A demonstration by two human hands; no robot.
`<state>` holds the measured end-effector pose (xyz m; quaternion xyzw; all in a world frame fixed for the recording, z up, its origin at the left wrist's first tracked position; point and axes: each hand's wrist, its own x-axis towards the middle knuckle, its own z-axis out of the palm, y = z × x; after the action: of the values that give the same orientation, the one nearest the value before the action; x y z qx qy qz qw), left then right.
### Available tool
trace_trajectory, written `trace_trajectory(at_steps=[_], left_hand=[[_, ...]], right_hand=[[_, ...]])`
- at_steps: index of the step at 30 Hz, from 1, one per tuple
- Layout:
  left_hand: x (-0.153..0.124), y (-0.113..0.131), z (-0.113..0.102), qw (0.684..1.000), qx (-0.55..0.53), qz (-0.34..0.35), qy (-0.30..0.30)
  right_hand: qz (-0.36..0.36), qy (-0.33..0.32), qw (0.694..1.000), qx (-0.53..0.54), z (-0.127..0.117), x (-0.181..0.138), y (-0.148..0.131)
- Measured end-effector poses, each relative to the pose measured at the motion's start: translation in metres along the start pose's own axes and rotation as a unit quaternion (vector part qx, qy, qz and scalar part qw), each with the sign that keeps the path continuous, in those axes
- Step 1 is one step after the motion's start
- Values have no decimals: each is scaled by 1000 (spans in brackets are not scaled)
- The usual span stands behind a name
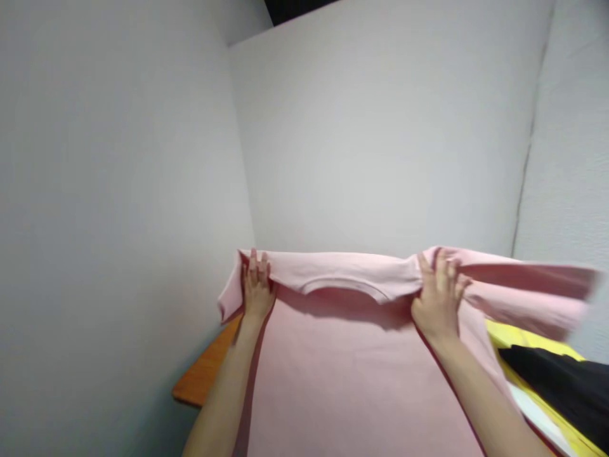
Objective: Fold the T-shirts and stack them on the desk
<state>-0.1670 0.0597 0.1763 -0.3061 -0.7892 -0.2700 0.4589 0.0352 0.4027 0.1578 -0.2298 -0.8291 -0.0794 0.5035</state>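
Pink fabric shirt (352,381), shoulders pinched by the left hand (257,291) at nine o'clock and right hand (436,301) at three o'clock.

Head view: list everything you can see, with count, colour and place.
shirt: one, pink, spread across the table, its collar edge lifted by both hands
table: one, orange-brown wood, only a corner showing left of the shirt
yellow cloth: one, yellow, at the right, partly under the shirt's sleeve
black cloth: one, black, lying on the yellow cloth at the far right
walls: white panels, behind and at both sides
left hand: one, bare, gripping the shirt's left shoulder
right hand: one, bare, gripping the shirt's right shoulder
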Motion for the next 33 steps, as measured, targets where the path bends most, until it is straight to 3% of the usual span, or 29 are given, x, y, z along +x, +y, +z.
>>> trace_trajectory(at_steps=[3,5,7,10,16,22,28,33], left_hand=[[-28,-5,46,973,39,-30,-224],[-52,-10,73,938,52,-31,-342],[-75,-18,94,915,58,-39,-398],[-99,-37,116,882,87,-88,-455],[-92,-78,141,848,137,-167,-484],[-75,-115,161,813,184,-237,-500],[-66,-129,199,813,198,-247,-488],[-60,-137,228,829,210,-222,-469]], right_hand=[[-24,-160,987,-21,51,-39,-7],[-45,-302,952,-30,88,-70,-4],[-23,-399,916,-39,121,-96,8],[24,-448,892,-53,157,-114,37],[97,-470,873,-87,188,-91,87],[212,-479,846,-97,210,-64,99],[296,-425,843,-143,227,-64,99],[291,-392,859,-153,230,-66,100]])
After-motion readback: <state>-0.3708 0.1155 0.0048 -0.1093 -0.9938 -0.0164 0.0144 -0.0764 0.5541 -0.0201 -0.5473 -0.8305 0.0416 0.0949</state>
